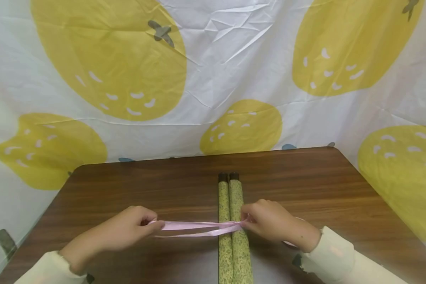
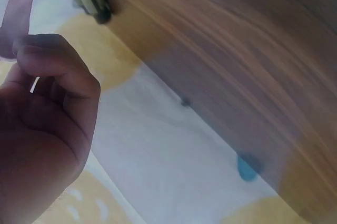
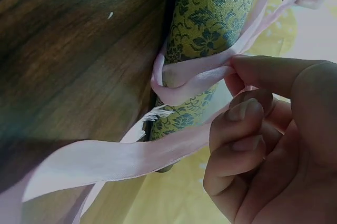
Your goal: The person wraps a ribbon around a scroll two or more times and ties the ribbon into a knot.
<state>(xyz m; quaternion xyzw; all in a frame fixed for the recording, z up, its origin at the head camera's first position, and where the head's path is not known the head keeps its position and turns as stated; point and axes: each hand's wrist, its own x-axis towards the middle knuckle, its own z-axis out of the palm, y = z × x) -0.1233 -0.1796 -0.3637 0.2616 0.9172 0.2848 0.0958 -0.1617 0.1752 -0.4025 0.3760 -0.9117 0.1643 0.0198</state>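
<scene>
Two scroll-like rolls in green-gold floral brocade, a left roll and a right roll, lie side by side on the wooden table, dark knobs at their far ends. A pink ribbon crosses over them. Its left part is pinched between thumb and fingers of my left hand, drawn out to the left. Beside the right roll, my right hand pinches the ribbon. In the right wrist view the ribbon bends around a brocade roll, and a frayed end shows; the ribbon's underside path is hidden.
The brown wood-grain table has rounded far corners. Behind and beside it hangs a white cloth with yellow fruit prints. A ribbon loop shows past my right wrist.
</scene>
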